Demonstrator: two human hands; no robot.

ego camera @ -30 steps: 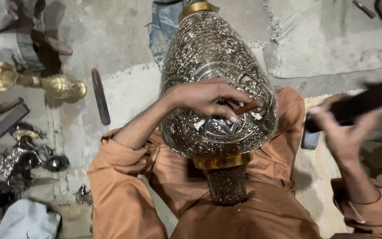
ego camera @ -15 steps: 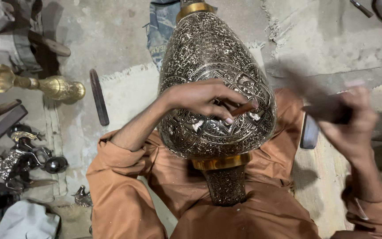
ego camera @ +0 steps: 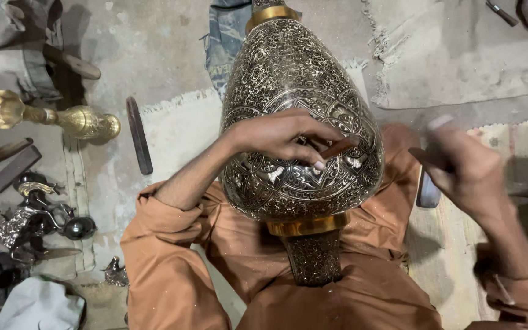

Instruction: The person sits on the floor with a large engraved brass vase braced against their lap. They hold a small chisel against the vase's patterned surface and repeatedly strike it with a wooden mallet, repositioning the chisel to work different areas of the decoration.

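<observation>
A large engraved metal vase (ego camera: 288,79) with brass bands lies across my lap, its neck toward me. My left hand (ego camera: 282,135) rests on the vase's belly and pinches a small reddish-brown chisel (ego camera: 336,147) against the engraved surface. My right hand (ego camera: 465,171) is off to the right of the vase, blurred with motion, gripping a dark hammer handle (ego camera: 429,160). The hammer's head cannot be made out in the blur.
A brass vase (ego camera: 56,117) lies on the floor at left. A dark metal file (ego camera: 139,135) lies beside a pale mat (ego camera: 178,131). Small metal figurines (ego camera: 38,217) and a white cloth (ego camera: 38,302) sit at lower left. A phone (ego camera: 428,189) lies by my right knee.
My right hand has swung the hammer down and left, closer to the vase. My left hand keeps the chisel on the vase almost unmoved.
</observation>
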